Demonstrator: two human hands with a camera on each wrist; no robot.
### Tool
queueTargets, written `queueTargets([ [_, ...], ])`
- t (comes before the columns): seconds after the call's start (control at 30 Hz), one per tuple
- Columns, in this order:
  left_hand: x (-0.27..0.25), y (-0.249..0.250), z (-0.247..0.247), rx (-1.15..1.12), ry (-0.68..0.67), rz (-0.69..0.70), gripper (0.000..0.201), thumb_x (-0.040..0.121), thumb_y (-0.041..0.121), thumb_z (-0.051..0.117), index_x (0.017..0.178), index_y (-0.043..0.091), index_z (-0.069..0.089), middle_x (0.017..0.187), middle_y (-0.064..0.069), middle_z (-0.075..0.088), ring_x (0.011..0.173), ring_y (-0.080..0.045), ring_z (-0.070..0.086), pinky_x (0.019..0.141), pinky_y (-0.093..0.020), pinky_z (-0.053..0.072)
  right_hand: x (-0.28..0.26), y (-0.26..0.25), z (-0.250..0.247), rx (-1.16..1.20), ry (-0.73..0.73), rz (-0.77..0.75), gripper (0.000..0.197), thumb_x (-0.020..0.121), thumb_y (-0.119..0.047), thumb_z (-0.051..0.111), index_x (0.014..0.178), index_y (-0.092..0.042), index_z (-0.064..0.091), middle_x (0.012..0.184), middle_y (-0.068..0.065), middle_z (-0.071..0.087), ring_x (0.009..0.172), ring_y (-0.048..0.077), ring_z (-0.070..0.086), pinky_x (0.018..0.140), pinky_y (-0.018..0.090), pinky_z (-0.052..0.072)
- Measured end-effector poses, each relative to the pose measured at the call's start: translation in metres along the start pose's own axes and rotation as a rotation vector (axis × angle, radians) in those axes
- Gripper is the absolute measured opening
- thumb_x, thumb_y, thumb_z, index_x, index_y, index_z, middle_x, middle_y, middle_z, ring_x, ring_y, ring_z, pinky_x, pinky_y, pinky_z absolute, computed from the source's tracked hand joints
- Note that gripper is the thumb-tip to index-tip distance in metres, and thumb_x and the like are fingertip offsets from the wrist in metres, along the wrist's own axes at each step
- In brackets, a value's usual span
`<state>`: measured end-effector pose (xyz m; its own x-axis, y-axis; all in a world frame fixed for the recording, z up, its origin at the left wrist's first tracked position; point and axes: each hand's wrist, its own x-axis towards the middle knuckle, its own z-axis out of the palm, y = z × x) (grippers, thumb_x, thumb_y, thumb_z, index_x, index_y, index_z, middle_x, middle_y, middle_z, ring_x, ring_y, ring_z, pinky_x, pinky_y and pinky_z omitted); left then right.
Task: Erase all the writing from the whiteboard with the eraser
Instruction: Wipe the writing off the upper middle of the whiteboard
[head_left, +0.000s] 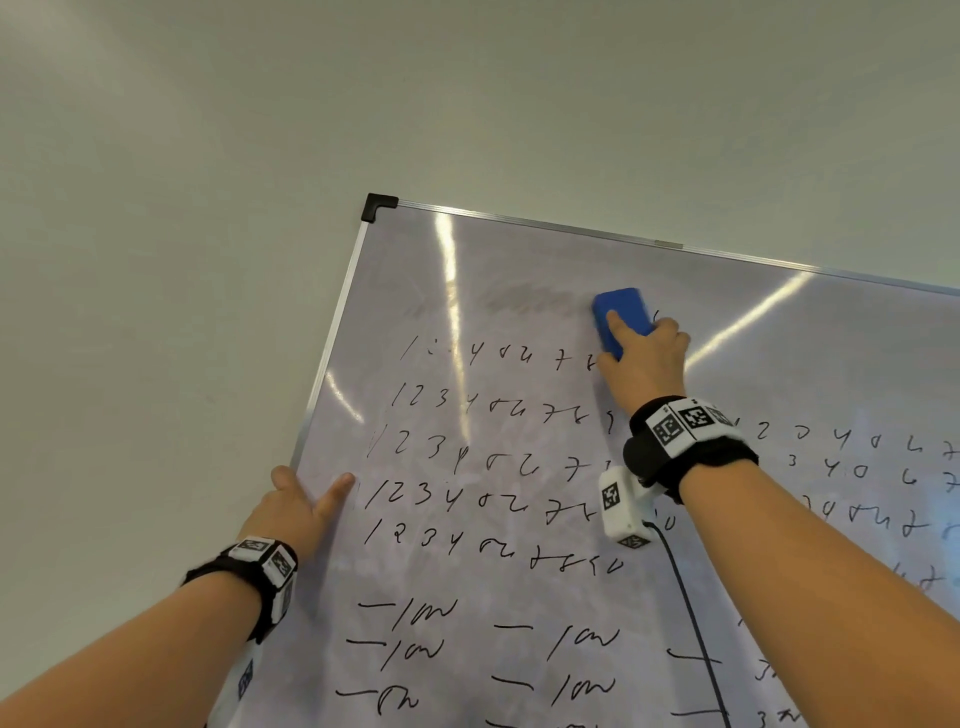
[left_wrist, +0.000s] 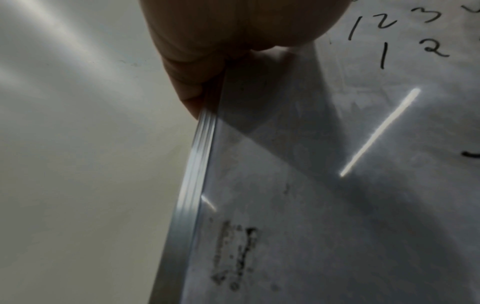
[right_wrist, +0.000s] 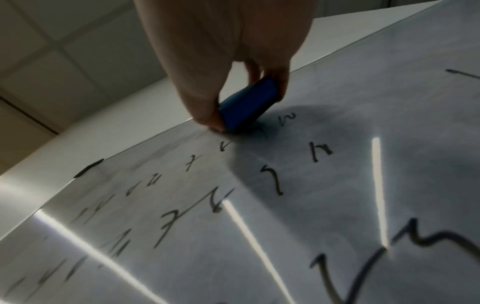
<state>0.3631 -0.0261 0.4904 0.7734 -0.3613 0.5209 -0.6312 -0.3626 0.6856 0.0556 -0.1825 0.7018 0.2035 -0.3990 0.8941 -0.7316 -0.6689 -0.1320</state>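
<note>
The whiteboard (head_left: 519, 249) has an aluminium frame and carries several rows of black handwritten digits (head_left: 467, 447), with dashes and scribbles lower down. My right hand (head_left: 644, 348) grips the blue eraser (head_left: 623, 317) and presses it flat on the board near the top row. A grey smear (head_left: 519, 301) trails left of the eraser. In the right wrist view the thumb and fingers (right_wrist: 205, 115) pinch the eraser (right_wrist: 246, 102) by its sides. My left hand (head_left: 301, 506) holds the board's left frame edge (left_wrist: 197, 164), fingers (left_wrist: 192, 86) wrapped behind it and thumb on the front.
A plain pale wall (head_left: 156, 260) lies left of and above the board. A black cable (head_left: 691, 623) hangs from my right wrist camera across the writing. Ceiling tiles (right_wrist: 39, 41) show beyond the board's top edge. A dark smudge (left_wrist: 233, 253) sits near the left frame.
</note>
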Motion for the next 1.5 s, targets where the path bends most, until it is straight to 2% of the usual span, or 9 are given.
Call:
queueTargets([
  [0.27, -0.002, 0.001, -0.002, 0.015, -0.004, 0.001, 0.079, 0.066, 0.081, 0.025, 0.097, 0.009, 0.023, 0.08, -0.017, 0.059, 0.071, -0.031, 0.055, 0.061, -0.036, 0.043, 0.003, 0.0, -0.003, -0.055, 0.025, 0.088, 0.053, 0.093, -0.028, 0.046, 0.143, -0.025, 0.032, 0.131, 0.025, 0.029, 0.114, 0.04, 0.031, 0.096, 0.044, 0.036],
  [0.4, -0.002, 0.002, -0.002, 0.018, -0.005, -0.003, 0.079, 0.066, 0.08, 0.026, 0.097, 0.008, 0.024, 0.078, -0.017, 0.058, 0.069, -0.03, 0.054, 0.06, -0.036, 0.042, -0.005, -0.003, 0.002, -0.03, -0.067, -0.121, 0.052, 0.093, -0.029, 0.049, 0.142, -0.029, 0.035, 0.135, 0.022, 0.028, 0.121, 0.038, 0.028, 0.102, 0.042, 0.031],
  [0.57, -0.002, 0.002, -0.001, 0.01, -0.008, -0.017, 0.073, 0.076, 0.074, 0.033, 0.099, 0.006, 0.026, 0.075, -0.016, 0.057, 0.069, -0.03, 0.054, 0.06, -0.036, 0.042, 0.003, 0.008, -0.004, -0.04, 0.039, 0.156, 0.053, 0.093, -0.03, 0.045, 0.144, -0.026, 0.03, 0.129, 0.024, 0.031, 0.113, 0.041, 0.032, 0.095, 0.044, 0.036],
  [0.73, -0.004, 0.003, -0.002, -0.012, -0.008, -0.013, 0.07, 0.077, 0.073, 0.034, 0.096, 0.007, 0.025, 0.074, -0.013, 0.055, 0.068, -0.029, 0.051, 0.06, -0.035, 0.04, -0.004, 0.009, -0.002, -0.011, -0.051, -0.15, 0.052, 0.092, -0.03, 0.052, 0.141, -0.029, 0.038, 0.135, 0.022, 0.03, 0.122, 0.038, 0.028, 0.102, 0.041, 0.031],
  [0.87, -0.005, 0.003, -0.003, -0.02, -0.008, -0.015, 0.069, 0.078, 0.073, 0.035, 0.097, 0.007, 0.026, 0.072, -0.011, 0.052, 0.067, -0.029, 0.051, 0.06, -0.035, 0.039, 0.007, 0.029, -0.016, -0.045, 0.06, 0.167, 0.052, 0.093, -0.03, 0.046, 0.143, -0.025, 0.033, 0.126, 0.026, 0.034, 0.112, 0.041, 0.034, 0.094, 0.043, 0.035],
  [1.03, -0.006, 0.005, -0.004, -0.027, -0.004, -0.019, 0.069, 0.079, 0.071, 0.036, 0.097, 0.005, 0.027, 0.067, -0.01, 0.05, 0.067, -0.029, 0.05, 0.06, -0.036, 0.039, 0.0, 0.027, -0.012, 0.065, -0.07, -0.064, 0.053, 0.091, -0.028, 0.054, 0.141, -0.027, 0.039, 0.133, 0.022, 0.031, 0.122, 0.038, 0.029, 0.105, 0.04, 0.029],
  [1.2, -0.007, 0.005, -0.005, -0.031, -0.012, -0.024, 0.07, 0.079, 0.071, 0.036, 0.098, 0.005, 0.027, 0.072, -0.014, 0.053, 0.068, -0.029, 0.051, 0.061, -0.036, 0.04, 0.006, 0.039, -0.018, -0.001, 0.012, 0.287, 0.056, 0.094, -0.03, 0.045, 0.147, -0.026, 0.026, 0.132, 0.026, 0.03, 0.117, 0.041, 0.032, 0.094, 0.043, 0.037],
  [1.37, -0.006, 0.005, -0.005, -0.036, -0.016, -0.02, 0.072, 0.076, 0.074, 0.034, 0.097, 0.006, 0.026, 0.075, -0.017, 0.056, 0.069, -0.03, 0.051, 0.063, -0.036, 0.041, 0.002, 0.033, -0.014, 0.002, -0.067, 0.018, 0.055, 0.093, -0.029, 0.05, 0.145, -0.027, 0.031, 0.132, 0.023, 0.031, 0.119, 0.04, 0.03, 0.102, 0.042, 0.033],
  [1.5, -0.006, 0.004, -0.005, -0.029, -0.014, -0.015, 0.073, 0.074, 0.075, 0.033, 0.097, 0.006, 0.026, 0.078, -0.017, 0.056, 0.072, -0.031, 0.053, 0.063, -0.037, 0.041, 0.008, 0.037, -0.018, -0.032, -0.003, 0.238, 0.055, 0.094, -0.03, 0.046, 0.145, -0.026, 0.028, 0.13, 0.025, 0.031, 0.115, 0.042, 0.032, 0.095, 0.045, 0.038],
])
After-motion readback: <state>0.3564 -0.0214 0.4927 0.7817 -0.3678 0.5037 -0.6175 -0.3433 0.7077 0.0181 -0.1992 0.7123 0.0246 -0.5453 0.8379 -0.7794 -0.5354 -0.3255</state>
